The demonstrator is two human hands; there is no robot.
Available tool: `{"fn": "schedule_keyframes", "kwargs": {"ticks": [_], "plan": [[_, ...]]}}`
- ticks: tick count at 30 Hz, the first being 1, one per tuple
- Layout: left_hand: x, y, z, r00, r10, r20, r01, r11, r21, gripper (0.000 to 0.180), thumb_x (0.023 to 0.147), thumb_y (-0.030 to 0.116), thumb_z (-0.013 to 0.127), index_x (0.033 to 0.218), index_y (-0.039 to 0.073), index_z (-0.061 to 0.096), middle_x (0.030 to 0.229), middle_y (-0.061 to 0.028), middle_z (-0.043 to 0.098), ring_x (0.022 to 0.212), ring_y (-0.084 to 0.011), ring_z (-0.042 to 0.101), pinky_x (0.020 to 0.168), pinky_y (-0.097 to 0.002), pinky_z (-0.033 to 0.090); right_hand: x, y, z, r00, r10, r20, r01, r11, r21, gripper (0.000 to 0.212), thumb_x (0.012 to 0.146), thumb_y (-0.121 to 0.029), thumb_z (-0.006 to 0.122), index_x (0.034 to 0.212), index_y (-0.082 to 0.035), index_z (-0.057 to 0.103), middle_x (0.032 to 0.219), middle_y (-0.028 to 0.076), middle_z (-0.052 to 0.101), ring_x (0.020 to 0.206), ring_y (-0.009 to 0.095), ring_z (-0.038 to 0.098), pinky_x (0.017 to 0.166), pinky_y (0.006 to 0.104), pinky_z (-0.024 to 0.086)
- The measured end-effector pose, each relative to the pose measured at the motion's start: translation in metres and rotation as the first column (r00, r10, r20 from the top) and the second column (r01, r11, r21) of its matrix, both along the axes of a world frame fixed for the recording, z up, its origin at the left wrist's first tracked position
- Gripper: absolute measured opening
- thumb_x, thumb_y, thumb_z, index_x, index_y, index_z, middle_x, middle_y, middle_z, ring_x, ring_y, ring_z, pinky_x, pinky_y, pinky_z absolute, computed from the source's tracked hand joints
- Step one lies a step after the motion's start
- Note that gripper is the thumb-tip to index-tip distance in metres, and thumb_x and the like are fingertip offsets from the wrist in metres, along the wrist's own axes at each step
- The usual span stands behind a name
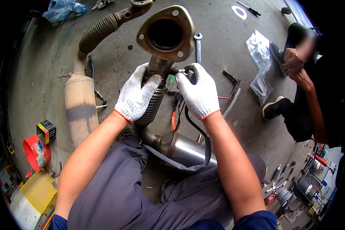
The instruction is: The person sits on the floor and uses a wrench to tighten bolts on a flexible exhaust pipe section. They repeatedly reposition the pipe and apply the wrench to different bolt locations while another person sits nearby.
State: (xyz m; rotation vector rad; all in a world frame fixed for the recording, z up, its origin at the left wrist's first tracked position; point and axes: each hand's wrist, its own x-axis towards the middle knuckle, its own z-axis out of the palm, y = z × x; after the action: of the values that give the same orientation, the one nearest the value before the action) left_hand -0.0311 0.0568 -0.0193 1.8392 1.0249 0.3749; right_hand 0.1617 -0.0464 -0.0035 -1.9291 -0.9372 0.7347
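An exhaust pipe with a three-hole flange (186, 28), a braided flex section (152, 107) and a shiny metal canister (189, 149) stands tilted between my knees. My left hand (138, 94), in a white knit glove, is wrapped round the pipe just below the flange. My right hand (198, 90), gloved alike, pinches a small metal fitting (190, 75) at the pipe's side; the fingers partly hide it. From below that hand a black cable (207, 143) loops down past the canister. An open-end wrench (198, 48) lies beyond my right hand.
At left lies an older, rusty exhaust pipe (80, 99) with a canister. A red container (37, 153) and black-yellow box (46, 131) stand nearby. Another person's shoe (274, 108) is at right, beside clear plastic bags (261, 88). A white gasket (239, 12) and screwdriver (249, 8) lie farther off.
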Motion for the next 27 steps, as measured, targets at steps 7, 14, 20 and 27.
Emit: {"fn": "schedule_keyframes", "kwargs": {"ticks": [7,14,20,27], "plan": [[0.0022,-0.0005,-0.0031,1.0,-0.007,0.008,0.006,1.0,0.021,0.063,0.11,0.056,0.064,0.147,0.004,0.061,0.13,-0.0257,0.075,0.124,-0.0441,0.072,0.107,-0.0503,0.055,0.0023,0.0013,-0.002,0.993,0.007,-0.114,-0.009,1.0,-0.022,0.037,0.107,-0.031,0.071,0.105,0.006,0.075,0.077,0.019,0.071,0.069,0.027,0.067,0.07,0.0386,0.056],[-0.0001,0.0009,-0.0006,1.0,-0.012,-0.001,0.011,1.0,-0.006,0.063,0.11,0.055,0.065,0.147,0.004,0.061,0.129,-0.0262,0.074,0.123,-0.0444,0.072,0.107,-0.0499,0.055,0.0032,0.0009,0.0049,0.999,0.038,-0.028,-0.038,0.999,-0.004,0.036,0.102,-0.032,0.076,0.102,0.004,0.074,0.082,0.019,0.074,0.074,0.028,0.072,0.074,0.0399,0.058],[0.0016,0.0003,-0.003,1.0,-0.013,0.01,0.013,1.0,0.001,0.063,0.11,0.054,0.065,0.148,0.004,0.06,0.13,-0.027,0.074,0.123,-0.0447,0.072,0.107,-0.05,0.055,0.0069,-0.0004,0.002,0.995,0.051,-0.089,-0.049,0.998,0.025,0.034,0.101,-0.03,0.078,0.101,0.003,0.074,0.08,0.018,0.074,0.073,0.025,0.073,0.074,0.0383,0.058],[0.0,0.0005,-0.0058,1.0,-0.009,0.016,0.009,1.0,0.012,0.064,0.11,0.054,0.065,0.149,0.003,0.059,0.129,-0.0275,0.074,0.123,-0.0447,0.072,0.107,-0.05,0.055,0.0047,0.0003,0.0022,0.995,0.049,-0.09,-0.047,0.998,0.029,0.035,0.102,-0.032,0.078,0.102,0.003,0.075,0.08,0.018,0.072,0.072,0.025,0.071,0.072,0.0393,0.057]]}}
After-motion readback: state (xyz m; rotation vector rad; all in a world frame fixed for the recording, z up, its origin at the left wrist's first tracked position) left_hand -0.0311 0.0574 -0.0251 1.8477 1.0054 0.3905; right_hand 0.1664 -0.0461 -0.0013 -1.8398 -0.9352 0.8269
